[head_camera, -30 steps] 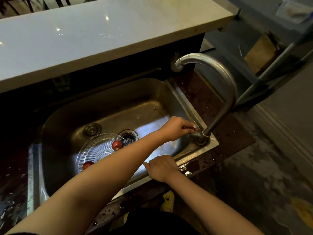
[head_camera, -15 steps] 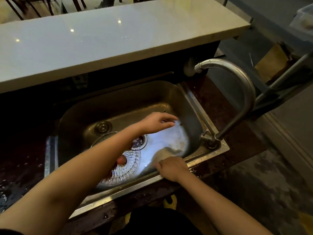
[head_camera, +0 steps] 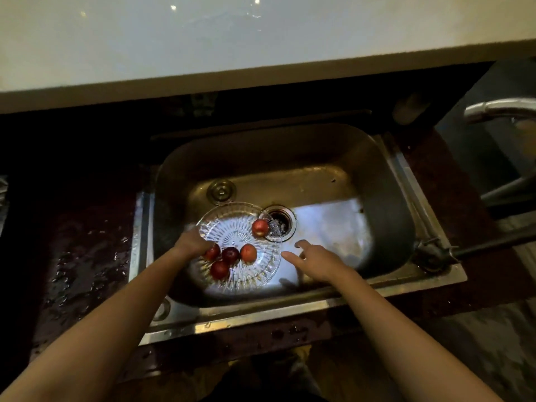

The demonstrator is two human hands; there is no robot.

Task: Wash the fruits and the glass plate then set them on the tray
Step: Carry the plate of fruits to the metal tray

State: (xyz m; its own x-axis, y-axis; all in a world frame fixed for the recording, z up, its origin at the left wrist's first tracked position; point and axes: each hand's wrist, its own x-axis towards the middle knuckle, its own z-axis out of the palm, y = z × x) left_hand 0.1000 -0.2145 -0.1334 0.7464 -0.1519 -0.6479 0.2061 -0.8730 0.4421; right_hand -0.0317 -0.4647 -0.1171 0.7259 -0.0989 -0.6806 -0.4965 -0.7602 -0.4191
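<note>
Glass plate [head_camera: 232, 227] with fruits [head_camera: 248, 253] lies in the sink [head_camera: 290, 311]; right hand [head_camera: 319, 262] beside its rim, grip spread, empty; left hand [head_camera: 191, 245] at the opposite rim — grip cannot be told; tilting may roll fruits into the drain [head_camera: 280, 223].

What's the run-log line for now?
round ribbed clear glass plate: in steel sink, five small red fruits on it | left hand: at plate's left edge, grip unclear | right hand: open, beside plate

We lose the faucet [head_camera: 499, 110] at the right edge; the left grip [head_camera: 192, 242] perhaps covers part of one fruit [head_camera: 213, 253].
</note>
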